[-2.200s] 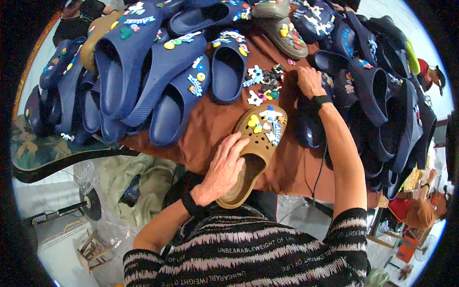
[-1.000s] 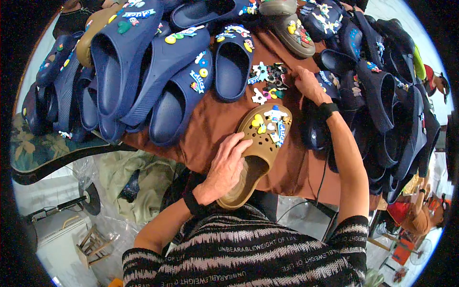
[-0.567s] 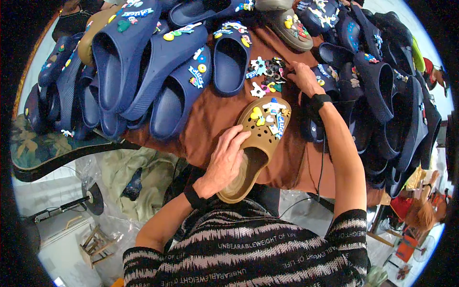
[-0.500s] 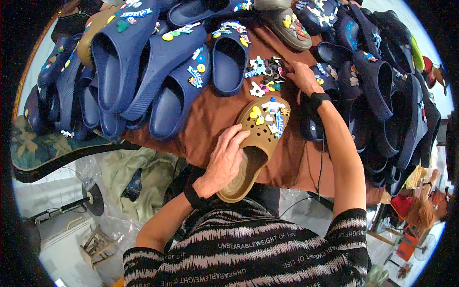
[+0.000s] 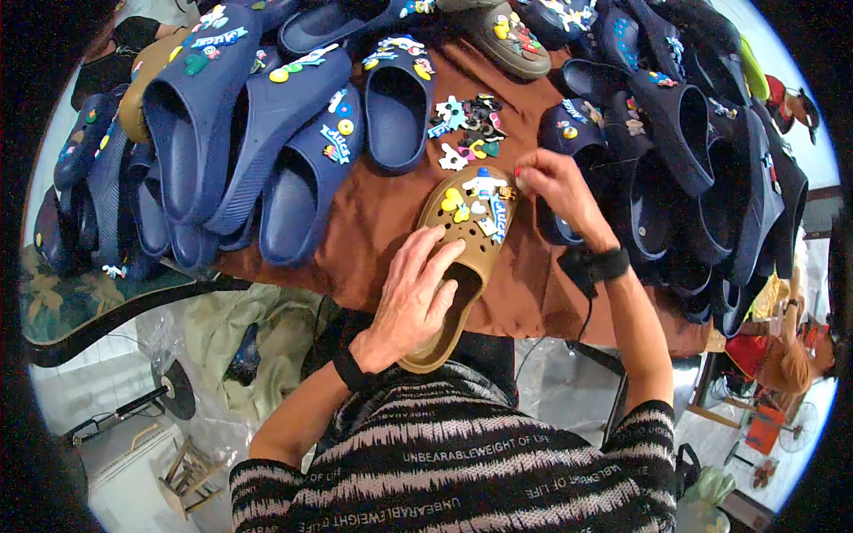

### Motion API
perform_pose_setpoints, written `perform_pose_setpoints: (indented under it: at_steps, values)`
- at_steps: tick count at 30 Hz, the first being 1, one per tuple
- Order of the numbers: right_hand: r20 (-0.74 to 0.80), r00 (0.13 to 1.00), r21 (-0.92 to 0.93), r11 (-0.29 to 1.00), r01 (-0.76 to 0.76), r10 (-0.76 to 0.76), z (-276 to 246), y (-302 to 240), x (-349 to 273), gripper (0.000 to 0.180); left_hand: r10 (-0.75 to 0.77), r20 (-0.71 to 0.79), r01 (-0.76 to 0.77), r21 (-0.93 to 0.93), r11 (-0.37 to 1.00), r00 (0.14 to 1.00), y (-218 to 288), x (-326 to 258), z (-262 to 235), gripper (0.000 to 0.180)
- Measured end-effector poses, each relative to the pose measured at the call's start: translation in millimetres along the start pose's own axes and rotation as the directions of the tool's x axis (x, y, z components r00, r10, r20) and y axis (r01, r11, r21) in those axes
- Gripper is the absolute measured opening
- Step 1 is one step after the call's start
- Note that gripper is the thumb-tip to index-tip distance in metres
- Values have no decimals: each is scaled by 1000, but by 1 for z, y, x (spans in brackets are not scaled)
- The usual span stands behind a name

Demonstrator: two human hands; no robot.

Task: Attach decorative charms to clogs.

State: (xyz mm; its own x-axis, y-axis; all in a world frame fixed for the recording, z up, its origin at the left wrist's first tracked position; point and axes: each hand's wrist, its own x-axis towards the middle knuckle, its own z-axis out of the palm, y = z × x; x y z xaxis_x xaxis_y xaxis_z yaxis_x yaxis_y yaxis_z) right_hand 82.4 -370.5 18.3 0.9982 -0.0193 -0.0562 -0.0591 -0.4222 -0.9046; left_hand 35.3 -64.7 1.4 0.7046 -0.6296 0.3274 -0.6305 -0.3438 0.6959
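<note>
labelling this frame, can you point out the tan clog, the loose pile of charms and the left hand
tan clog (image 5: pixel 434 342), head view, bare side wall near the heel
loose pile of charms (image 5: pixel 466 124), head view, middle of the pile
left hand (image 5: pixel 410 298), head view, back of the hand

Light: bright, even daylight, strongest at the upper right and lower left rim.
Shadows: soft and short under the tan clog and the left hand on the brown cloth.
Glare: pale floor washed out.
Distortion: strong fisheye bending, black corners.
Focus: centre sharp, rim soft.
</note>
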Motion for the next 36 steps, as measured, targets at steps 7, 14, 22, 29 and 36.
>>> perform_pose_setpoints:
  at_steps: [7, 14, 22, 29, 36]
  values:
    - [113, 993, -119, 991, 57, -43, 34, -42, -68, 20, 14, -36, -14, -1, 1000, 999, 1, 0, 5, 55]
    - [146, 976, -214, 958, 189, -160, 36, -39, -75, 21, 25, -41, -25, 11, 1000, 999, -2, -1, 9, 57]
    - [152, 972, -354, 908, 225, -181, 38, -45, -84, 21, 27, -51, -27, 14, 1000, 998, -2, -1, 8, 58]
    - [130, 983, -408, 897, 169, -126, 35, -30, -91, 19, 27, -50, -26, 18, 999, 998, 0, -1, 8, 59]
    - [75, 989, 301, 943, -142, 125, 40, -31, -98, 14, 11, -33, -10, 9, 1000, 999, -1, 0, 7, 57]
